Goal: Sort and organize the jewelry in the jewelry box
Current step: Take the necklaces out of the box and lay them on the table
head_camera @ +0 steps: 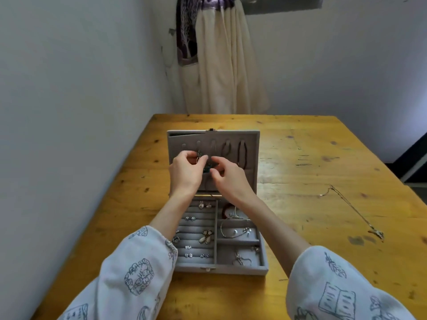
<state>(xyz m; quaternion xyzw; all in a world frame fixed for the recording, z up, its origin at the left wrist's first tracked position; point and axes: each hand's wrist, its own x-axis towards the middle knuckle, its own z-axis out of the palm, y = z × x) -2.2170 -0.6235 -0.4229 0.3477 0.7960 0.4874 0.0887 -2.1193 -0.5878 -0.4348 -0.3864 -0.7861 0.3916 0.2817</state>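
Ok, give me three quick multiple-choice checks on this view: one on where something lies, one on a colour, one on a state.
1. Where is the loose chain necklace?
A. On the table, right of the jewelry box
B. Inside the box lid
C. On the floor

2. What colour is the box lining?
A. Red
B. Grey
C. Black

3. What are the hands doing?
A. Resting flat on the table
B. Closing the lid
C. Pinching a small piece of jewelry in front of the open lid

Answers:
1 A, the chain lies on bare wood, apart from the box.
2 B, tray and lid are both grey.
3 C, the left hand and right hand have fingertips curled on a small piece at the upright lid.
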